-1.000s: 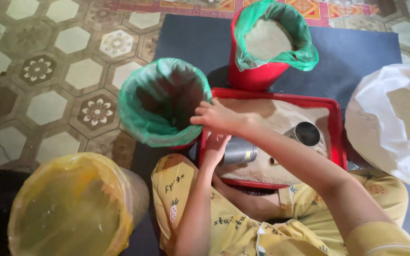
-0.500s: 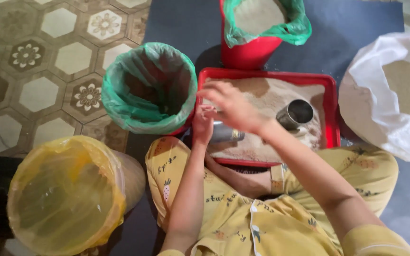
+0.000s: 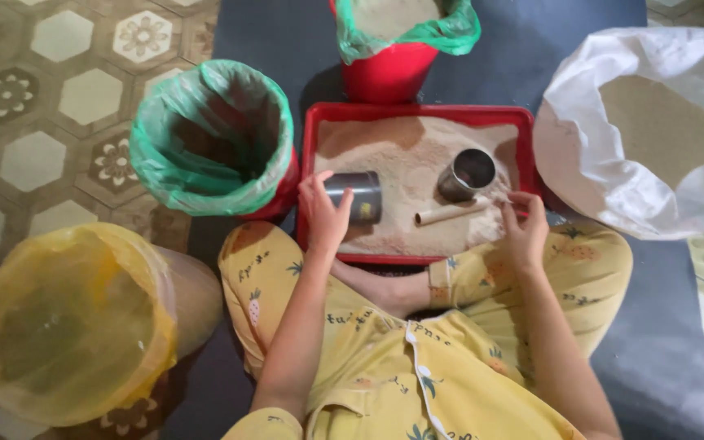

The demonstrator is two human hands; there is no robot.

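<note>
Two metal cups, one dark (image 3: 354, 196) inside the left grip and one shiny (image 3: 467, 174) just beyond the right grip, one pale tube (image 3: 450, 213), one red tray (image 3: 417, 112), four lined buckets (image 3: 213, 147), one white sack (image 3: 613, 163).

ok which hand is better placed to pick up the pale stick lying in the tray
Right. The right hand is already at one end of the pale stick in the red tray, fingertips touching it. The left hand grips the dark cup at the tray's other side.
</note>
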